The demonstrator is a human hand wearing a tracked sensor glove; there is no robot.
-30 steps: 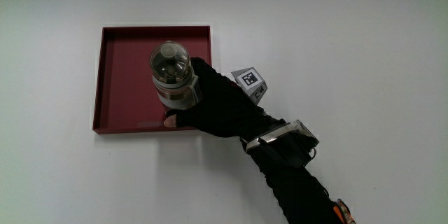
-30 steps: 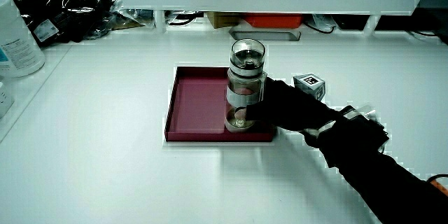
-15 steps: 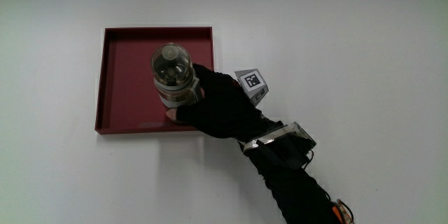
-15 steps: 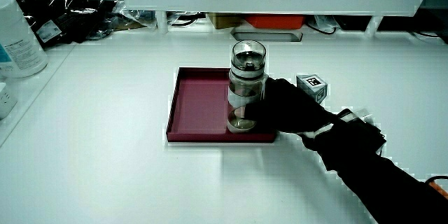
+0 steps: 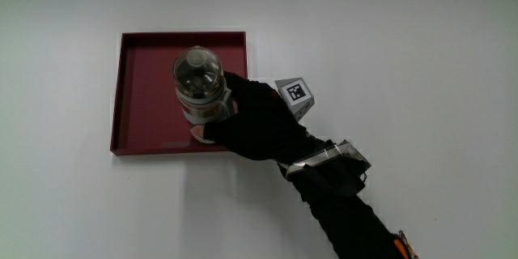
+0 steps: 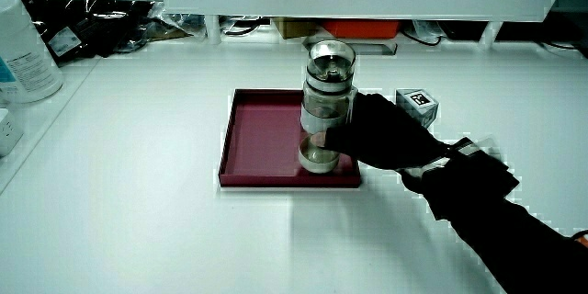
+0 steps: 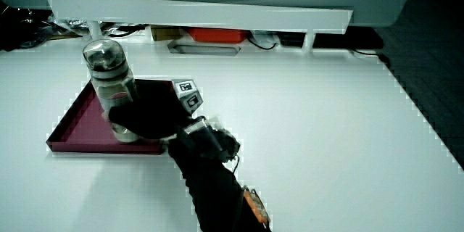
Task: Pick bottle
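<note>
Since the earlier frames the bottle [image 6: 328,101] has tilted a little and its base now stands clear of the tray floor in a side view, where half a second ago it sat lower in the tray; the hand [image 6: 381,133] has kept its place against the bottle's side.

By size, the white table [image 5: 421,40] carries everything. On it lies the dark red square tray [image 5: 146,97], shallow, with a low rim, and every other thing is placed from it here. The forearm [image 5: 348,210], in a black sleeve, reaches toward the tray from the person's side, crossing the table beside the tray's near corner.

The hand [image 5: 255,121] sits over the tray's edge, its fingers [image 5: 212,129] closed around the lower half of the bottle [image 5: 198,85], with a bare fingertip showing at the bottle's base. On the back of the hand the small patterned cube [image 5: 293,93] stands just outside the tray's rim.

The bottle is clear, with a domed cap and a pale band round its middle, upright apart from the slight lean, over the part of the tray nearest the hand. In both side views it rises well above the tray's rim [image 7: 80,145], with the hand [image 7: 152,112] wrapped round it [image 7: 112,80].
</note>
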